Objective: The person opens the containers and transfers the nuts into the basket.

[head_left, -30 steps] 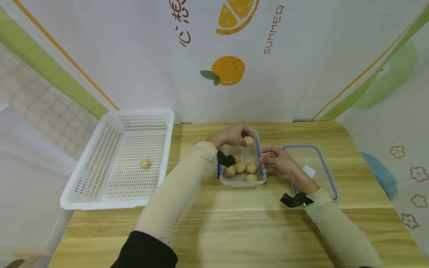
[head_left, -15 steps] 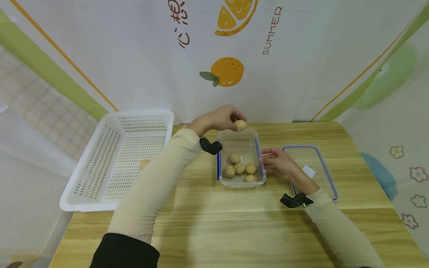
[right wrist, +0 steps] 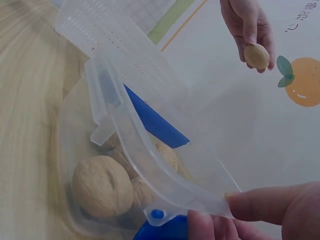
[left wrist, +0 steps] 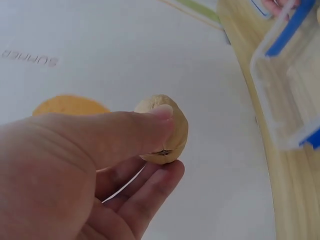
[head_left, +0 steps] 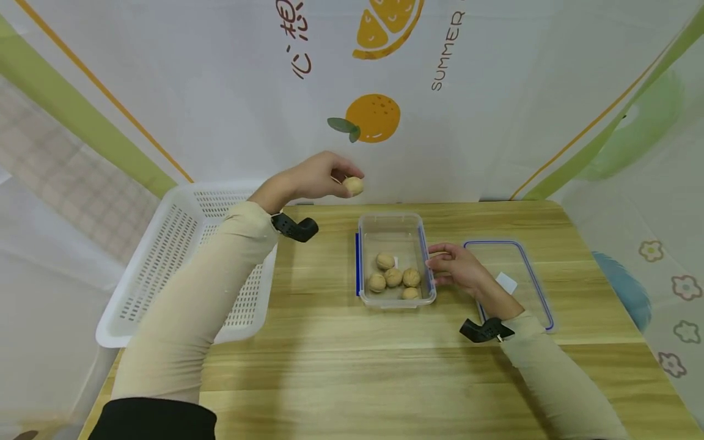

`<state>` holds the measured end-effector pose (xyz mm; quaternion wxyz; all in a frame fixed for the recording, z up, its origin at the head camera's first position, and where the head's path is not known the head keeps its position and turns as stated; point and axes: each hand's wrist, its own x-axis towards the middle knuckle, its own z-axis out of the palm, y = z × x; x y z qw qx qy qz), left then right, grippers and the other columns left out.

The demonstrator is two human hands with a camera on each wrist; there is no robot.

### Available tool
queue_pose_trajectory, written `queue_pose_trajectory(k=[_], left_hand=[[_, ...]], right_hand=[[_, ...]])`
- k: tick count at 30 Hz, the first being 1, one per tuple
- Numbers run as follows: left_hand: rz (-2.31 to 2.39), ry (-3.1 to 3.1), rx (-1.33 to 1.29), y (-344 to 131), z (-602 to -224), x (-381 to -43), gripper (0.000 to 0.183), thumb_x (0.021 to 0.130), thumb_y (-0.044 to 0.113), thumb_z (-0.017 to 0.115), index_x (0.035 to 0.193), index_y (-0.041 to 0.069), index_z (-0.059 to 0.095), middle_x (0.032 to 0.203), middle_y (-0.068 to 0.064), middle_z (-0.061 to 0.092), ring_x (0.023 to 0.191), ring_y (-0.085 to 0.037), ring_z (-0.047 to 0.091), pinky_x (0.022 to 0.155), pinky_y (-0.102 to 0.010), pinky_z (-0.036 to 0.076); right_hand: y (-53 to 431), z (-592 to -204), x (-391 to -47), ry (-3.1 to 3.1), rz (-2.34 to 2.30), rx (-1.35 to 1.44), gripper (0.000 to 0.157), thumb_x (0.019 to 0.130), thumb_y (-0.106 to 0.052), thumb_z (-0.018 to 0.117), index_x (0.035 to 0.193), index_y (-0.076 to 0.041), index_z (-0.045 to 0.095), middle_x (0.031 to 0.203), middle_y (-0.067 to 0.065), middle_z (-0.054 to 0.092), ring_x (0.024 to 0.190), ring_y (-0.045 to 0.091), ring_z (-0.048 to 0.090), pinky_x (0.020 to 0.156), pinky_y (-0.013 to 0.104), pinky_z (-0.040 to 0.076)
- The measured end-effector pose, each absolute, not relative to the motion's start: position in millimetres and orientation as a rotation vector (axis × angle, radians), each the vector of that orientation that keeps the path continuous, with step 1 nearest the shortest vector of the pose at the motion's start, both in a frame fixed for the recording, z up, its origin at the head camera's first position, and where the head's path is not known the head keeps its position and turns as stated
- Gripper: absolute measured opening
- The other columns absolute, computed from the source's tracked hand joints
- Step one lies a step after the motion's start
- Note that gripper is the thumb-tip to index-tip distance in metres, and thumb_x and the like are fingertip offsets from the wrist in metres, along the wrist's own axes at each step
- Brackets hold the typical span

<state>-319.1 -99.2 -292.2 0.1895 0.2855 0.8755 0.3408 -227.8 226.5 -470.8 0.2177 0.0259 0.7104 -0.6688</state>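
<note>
My left hand (head_left: pixel 321 175) pinches a walnut (head_left: pixel 354 186) between thumb and fingers, raised in front of the printed backdrop. In the left wrist view, the thumb lies across this walnut (left wrist: pixel 177 130). Below and to its right, a clear plastic food container (head_left: pixel 379 232) with blue latches stands uncovered on the table. Several walnuts (head_left: pixel 393 277) lie inside it, gathered toward its near end. At the container's right side, my right hand (head_left: pixel 459 266) rests its fingertips against the wall and rim. The right wrist view shows these fingers (right wrist: pixel 265 202) at the rim, beside a blue latch.
A white perforated basket (head_left: pixel 159 256) stands on the left, partly hidden behind the left arm. The container's clear lid (head_left: pixel 495 253), with a blue seal and a white label, lies flat on the right under the right forearm. A printed cloth (head_left: pixel 247 122) hangs behind the wooden table (head_left: pixel 357 379).
My left hand has lifted the walnut out of the container and carried it up and left. The left forearm now covers the walnut in the basket. My right hand stays put.
</note>
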Motion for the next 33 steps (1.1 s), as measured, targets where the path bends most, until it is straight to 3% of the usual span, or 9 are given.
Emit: queue_pose_trajectory(k=[10,18,22,27,33], left_hand=[[1.041,2.503,0.711,-153,-296,-322,0.043,0.096,-0.001,0.067,0.138,-0.002,0.060,0.135,-0.019,0.061,0.123,-0.032,0.058,0.106,-0.043,0.047],[1.114,2.559,0.587,-200,-300,-320,0.044,0.098,0.004,0.067,0.141,0.002,0.059,0.134,-0.015,0.061,0.111,-0.020,0.057,0.085,-0.021,0.049],[1.159,2.567,0.513,-220,-304,-319,0.045,0.097,0.004,0.067,0.141,0.000,0.058,0.131,-0.013,0.061,0.106,-0.017,0.056,0.082,-0.018,0.048],[1.152,2.565,0.406,-241,-313,-319,0.048,0.100,0.009,0.065,0.145,0.000,0.053,0.136,-0.014,0.057,0.114,-0.020,0.053,0.088,-0.020,0.046],[1.124,2.568,0.283,-260,-332,-324,0.050,0.101,0.014,0.065,0.147,0.002,0.049,0.139,-0.017,0.055,0.120,-0.024,0.052,0.102,-0.040,0.042]], right_hand=[[227,-473,-226,1.979,-1.844,0.060,0.046,0.102,-0.001,0.058,0.141,0.012,0.039,0.094,-0.002,0.062,0.083,0.008,0.064,0.068,0.025,0.060],[226,-472,-227,1.968,-1.844,0.081,0.046,0.102,-0.001,0.057,0.143,0.011,0.038,0.095,-0.002,0.062,0.083,0.008,0.064,0.067,0.024,0.059],[226,-471,-227,1.975,-1.837,0.086,0.048,0.102,-0.001,0.058,0.144,0.011,0.038,0.094,-0.001,0.062,0.083,0.008,0.063,0.066,0.024,0.059],[226,-470,-228,1.971,-1.833,0.091,0.048,0.102,-0.001,0.058,0.144,0.011,0.037,0.092,-0.001,0.062,0.082,0.008,0.063,0.066,0.023,0.058],[226,-470,-228,1.971,-1.831,0.092,0.049,0.102,-0.002,0.058,0.144,0.011,0.037,0.091,-0.001,0.062,0.081,0.008,0.063,0.066,0.024,0.059]])
